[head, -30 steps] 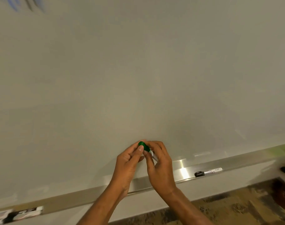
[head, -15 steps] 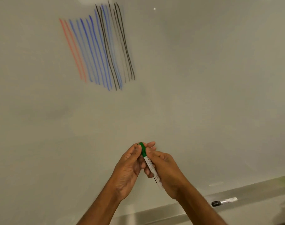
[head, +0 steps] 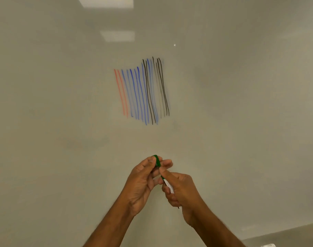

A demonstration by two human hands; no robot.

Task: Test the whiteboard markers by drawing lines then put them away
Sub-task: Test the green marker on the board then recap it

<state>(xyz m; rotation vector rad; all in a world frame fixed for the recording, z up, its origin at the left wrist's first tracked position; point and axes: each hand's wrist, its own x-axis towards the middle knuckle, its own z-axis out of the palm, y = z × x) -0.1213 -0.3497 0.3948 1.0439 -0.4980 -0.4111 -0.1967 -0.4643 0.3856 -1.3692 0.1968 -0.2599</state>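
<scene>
A green whiteboard marker (head: 167, 184) with a white barrel is held between both hands in front of the whiteboard (head: 241, 122). My left hand (head: 143, 182) pinches its green cap (head: 157, 160) at the top end. My right hand (head: 180, 191) grips the barrel below. I cannot tell whether the cap is still seated on the marker. Higher on the board is a block of drawn lines (head: 143, 93): two red at the left, several blue, and several black at the right.
The metal tray (head: 285, 234) of the board shows at the bottom right corner, with the end of a white marker (head: 268, 245) at the frame's lower edge. Ceiling lights reflect near the board's top.
The view has tilted up, so the drawn lines came down into view and the tray sank to the corner. Both hands rose with the green marker, still holding cap and barrel.
</scene>
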